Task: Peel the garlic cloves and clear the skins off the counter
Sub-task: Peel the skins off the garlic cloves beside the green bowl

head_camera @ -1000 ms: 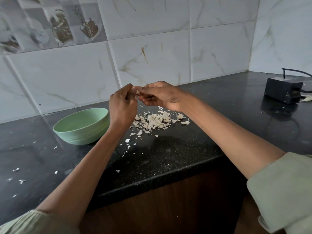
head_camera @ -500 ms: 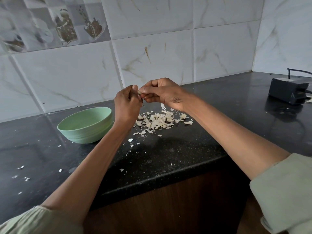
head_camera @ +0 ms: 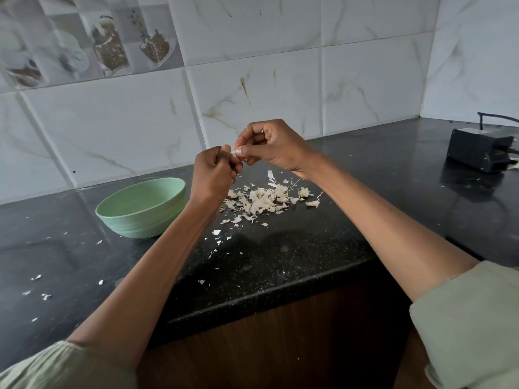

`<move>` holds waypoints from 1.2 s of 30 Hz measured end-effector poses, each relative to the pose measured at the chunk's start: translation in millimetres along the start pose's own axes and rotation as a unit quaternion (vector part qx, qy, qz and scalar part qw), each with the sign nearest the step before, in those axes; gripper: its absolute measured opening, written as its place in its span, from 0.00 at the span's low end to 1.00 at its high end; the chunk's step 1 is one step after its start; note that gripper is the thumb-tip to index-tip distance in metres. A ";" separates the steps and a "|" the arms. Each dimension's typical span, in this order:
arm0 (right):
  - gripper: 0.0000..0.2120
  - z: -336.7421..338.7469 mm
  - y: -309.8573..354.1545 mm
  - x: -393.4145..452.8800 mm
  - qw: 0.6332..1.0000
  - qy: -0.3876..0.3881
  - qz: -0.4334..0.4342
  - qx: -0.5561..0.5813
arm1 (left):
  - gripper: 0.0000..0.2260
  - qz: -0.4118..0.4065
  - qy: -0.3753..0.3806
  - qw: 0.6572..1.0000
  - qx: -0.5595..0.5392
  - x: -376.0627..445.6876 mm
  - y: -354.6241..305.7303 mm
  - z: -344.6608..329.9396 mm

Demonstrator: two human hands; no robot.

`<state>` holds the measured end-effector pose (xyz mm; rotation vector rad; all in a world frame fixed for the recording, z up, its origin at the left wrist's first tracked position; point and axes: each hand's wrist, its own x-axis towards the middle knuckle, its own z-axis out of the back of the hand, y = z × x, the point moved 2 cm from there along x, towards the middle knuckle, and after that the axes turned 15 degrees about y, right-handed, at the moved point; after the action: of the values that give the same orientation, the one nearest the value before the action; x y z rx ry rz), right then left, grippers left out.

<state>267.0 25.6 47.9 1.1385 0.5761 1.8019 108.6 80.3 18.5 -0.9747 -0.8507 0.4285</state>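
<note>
A person's 2 hands meet above a speckled black stone counter (head_camera: 280, 256), working at a single garlic clove (head_camera: 233, 151). The left hand (head_camera: 213, 175) is curled around the pale clove, of which only a sliver shows; the right hand (head_camera: 273, 147) pinches at its tip with thumb and fingers. Directly below lies a loose heap of papery, cream-coloured skins (head_camera: 264, 202), with smaller white flakes scattered toward the counter's front edge and left side. A round, ribbed, pale-green bowl (head_camera: 141, 209) sits just left of the left wrist. A boxy black device (head_camera: 477, 148) rests far right, against glossy marble-patterned wall tiles (head_camera: 365, 88).
</note>
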 end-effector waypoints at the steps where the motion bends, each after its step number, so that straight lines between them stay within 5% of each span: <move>1: 0.08 0.2 -0.2 0.0 1.000 -0.002 0.004 -0.010 | 0.19 0.000 0.001 1.000 -0.002 0.0 0.1 -0.3; 18: 0.08 6.1 4.2 -2.2 0.995 -0.012 0.044 -0.084 | 0.12 0.053 0.031 0.971 -0.230 2.3 1.2 0.5; 25: 0.10 5.5 7.2 -3.7 0.998 -0.004 0.065 -0.021 | 0.12 0.060 0.127 0.885 -0.444 1.1 -5.4 -0.5; 36: 0.09 8.7 6.7 -3.9 0.997 -0.002 0.060 0.042 | 0.11 0.054 0.111 0.934 -0.335 0.2 -8.6 4.1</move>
<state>272.4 18.3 55.2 1.2560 0.5987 1.8919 105.1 78.3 27.1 -1.6738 -0.7468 0.1059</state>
